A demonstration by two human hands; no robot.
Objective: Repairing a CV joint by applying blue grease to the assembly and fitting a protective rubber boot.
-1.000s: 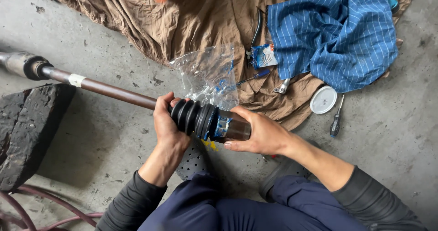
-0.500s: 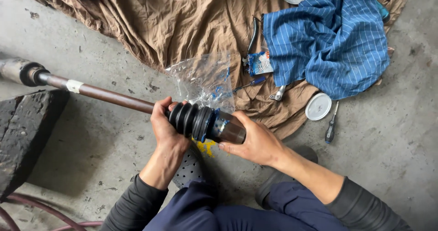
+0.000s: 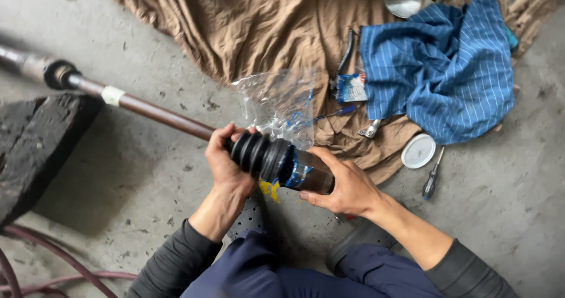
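Black ribbed rubber boot (image 3: 259, 152) on the long brown steel shaft (image 3: 150, 108) is sitting just above your knees, and your left hand (image 3: 226, 162) is clenching around its narrow end where the shaft enters. Your right hand (image 3: 347, 186) is grasping the dark metal joint housing (image 3: 312, 174) at the boot's wide end, fingers curled under it. Blue grease is smearing at that seam, so your grip may be slipping there and the boot lip may be seating crooked. Beyond the boot, a clear plastic bag (image 3: 279, 104) is lying on the tan cloth (image 3: 235, 27); loose grit from the concrete floor (image 3: 147, 174) could be contaminating the grease.
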